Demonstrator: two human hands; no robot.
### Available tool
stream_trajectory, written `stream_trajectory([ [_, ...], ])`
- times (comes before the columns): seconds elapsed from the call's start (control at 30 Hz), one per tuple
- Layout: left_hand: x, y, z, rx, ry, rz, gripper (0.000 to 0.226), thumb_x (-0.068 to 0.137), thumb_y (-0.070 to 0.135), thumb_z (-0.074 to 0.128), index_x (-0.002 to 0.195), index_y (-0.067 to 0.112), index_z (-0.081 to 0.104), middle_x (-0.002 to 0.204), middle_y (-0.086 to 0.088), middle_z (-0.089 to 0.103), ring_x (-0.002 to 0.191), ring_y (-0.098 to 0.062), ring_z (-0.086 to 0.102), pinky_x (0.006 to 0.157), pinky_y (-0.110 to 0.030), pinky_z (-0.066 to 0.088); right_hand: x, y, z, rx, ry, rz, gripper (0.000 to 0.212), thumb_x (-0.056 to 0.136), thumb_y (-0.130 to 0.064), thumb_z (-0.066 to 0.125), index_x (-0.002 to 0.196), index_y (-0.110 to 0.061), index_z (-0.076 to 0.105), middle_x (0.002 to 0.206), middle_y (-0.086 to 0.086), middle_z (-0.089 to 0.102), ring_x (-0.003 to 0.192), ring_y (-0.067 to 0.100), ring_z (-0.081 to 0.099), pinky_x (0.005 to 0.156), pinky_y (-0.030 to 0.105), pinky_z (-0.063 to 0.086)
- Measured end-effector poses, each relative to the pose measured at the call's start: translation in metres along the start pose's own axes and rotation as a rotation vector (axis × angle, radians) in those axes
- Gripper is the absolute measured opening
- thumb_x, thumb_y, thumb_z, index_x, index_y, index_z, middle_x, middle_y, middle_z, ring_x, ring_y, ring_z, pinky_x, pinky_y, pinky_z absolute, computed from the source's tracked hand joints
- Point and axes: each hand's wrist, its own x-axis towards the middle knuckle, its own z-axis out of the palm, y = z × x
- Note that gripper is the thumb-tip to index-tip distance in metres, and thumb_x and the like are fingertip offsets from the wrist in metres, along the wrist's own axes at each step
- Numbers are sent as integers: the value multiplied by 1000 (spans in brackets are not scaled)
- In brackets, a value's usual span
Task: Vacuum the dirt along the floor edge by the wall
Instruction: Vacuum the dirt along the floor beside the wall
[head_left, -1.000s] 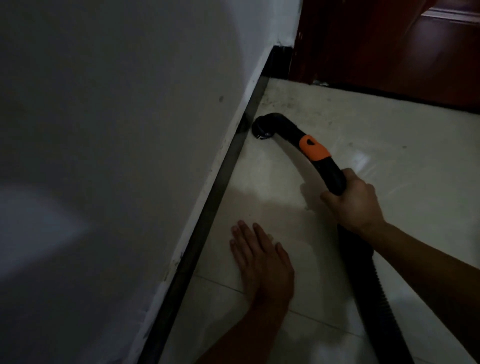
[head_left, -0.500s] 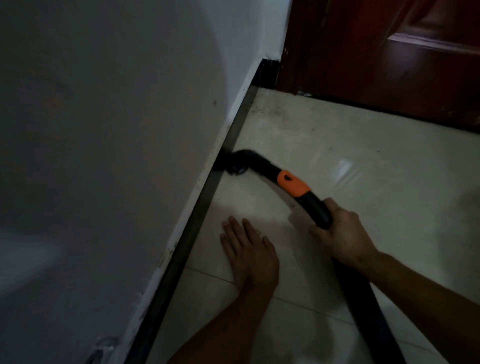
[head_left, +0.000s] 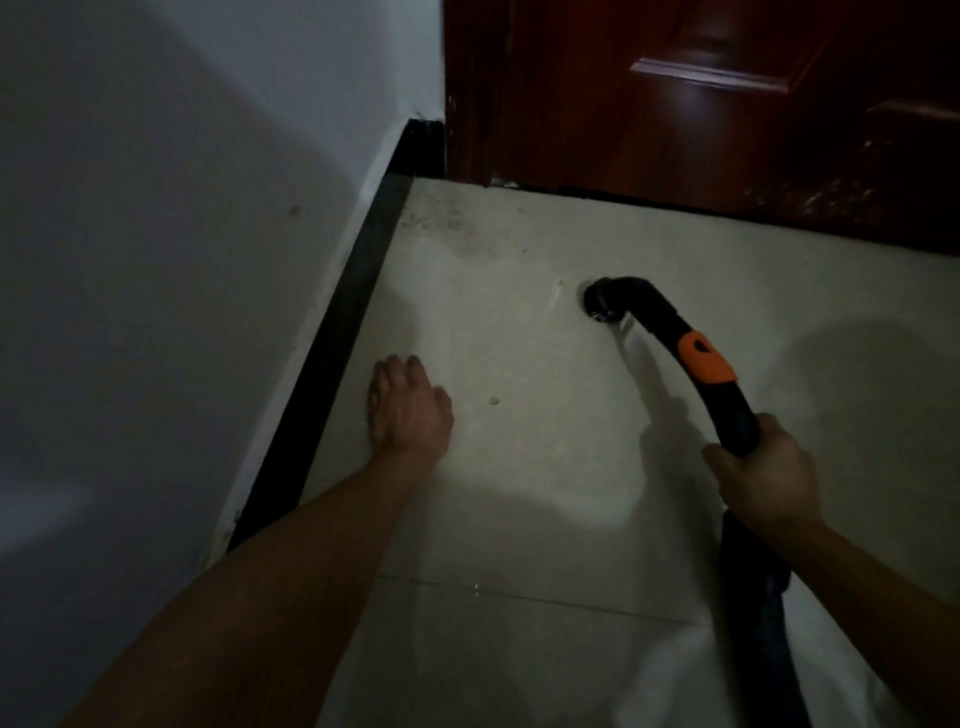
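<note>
One risk: nozzle (head_left: 598, 301) sits well right of the baseboard (head_left: 353, 332) and may miss far-corner dirt (head_left: 436, 218); right hand (head_left: 763, 478) grips hose (head_left: 730, 402), left hand (head_left: 410, 410) rests empty on floor (head_left: 519, 499).

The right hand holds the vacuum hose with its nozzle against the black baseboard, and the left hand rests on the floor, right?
Not quite: the head view shows the nozzle out over the open floor, apart from the baseboard. The right hand does hold the hose, and the left hand rests on the floor.
</note>
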Motion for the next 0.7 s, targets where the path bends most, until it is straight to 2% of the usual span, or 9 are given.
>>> stream_trajectory([
  [0.07, 2, 2, 10, 35, 28, -6, 58, 100, 34, 35, 148, 2, 25, 156, -22, 19, 144, -36, 15, 118, -42, 9, 19, -13, 7, 14, 23, 9, 30, 84, -17, 69, 108, -8, 54, 81, 14, 61, 69, 33, 61, 64, 37, 49],
  [0.13, -2, 1, 19, 46, 108, 12, 58, 99, 33, 35, 146, 0, 29, 154, -26, 22, 143, -39, 18, 119, -45, 10, 35, -29, 15, 25, 40, -9, 30, 84, -17, 68, 107, -6, 54, 79, 10, 57, 68, 30, 56, 63, 32, 43],
  [0.23, -4, 0, 23, 30, 175, 36, 57, 96, 30, 38, 142, -3, 37, 150, -29, 30, 140, -42, 25, 117, -47, 16, 41, -48, 31, 48, -14, -109, 24, 83, -18, 68, 101, -14, 51, 72, -4, 51, 59, 13, 50, 51, 24, 35],
  [0.3, -2, 1, 22, 40, 171, 20, 57, 96, 31, 40, 143, -1, 37, 150, -27, 30, 140, -40, 25, 117, -47, 18, 42, -54, 41, 34, -67, -187, 24, 84, -21, 69, 98, -17, 50, 71, -5, 52, 58, 6, 48, 47, 21, 32],
  [0.37, -2, 3, 22, 48, 147, -2, 58, 96, 33, 38, 144, 1, 35, 152, -25, 28, 142, -38, 23, 118, -46, 17, 54, -61, 46, 29, -63, -179, 24, 84, -21, 69, 100, -14, 54, 76, 2, 56, 58, 14, 49, 52, 23, 34],
  [0.47, -2, 2, 23, 69, 144, 3, 59, 96, 34, 34, 146, 2, 31, 154, -24, 25, 143, -36, 19, 119, -44, 13, 91, -80, 49, 27, 0, -131, 34, 84, -21, 69, 112, -6, 58, 86, 8, 54, 72, 25, 50, 67, 29, 38],
  [0.6, -3, 2, 23, 61, 131, -7, 60, 97, 33, 31, 147, 3, 28, 155, -24, 20, 145, -35, 15, 119, -42, 10, 136, -115, 65, 6, 3, -139, 38, 84, -20, 68, 116, -5, 55, 90, 8, 53, 73, 27, 50, 62, 30, 38],
  [0.7, -3, 3, 22, 59, 129, -5, 63, 94, 35, 25, 147, 2, 29, 155, -24, 20, 145, -35, 15, 119, -43, 11, 158, -133, 75, 2, 16, -123, 39, 84, -20, 67, 117, -4, 55, 93, 9, 53, 77, 27, 49, 67, 33, 39],
])
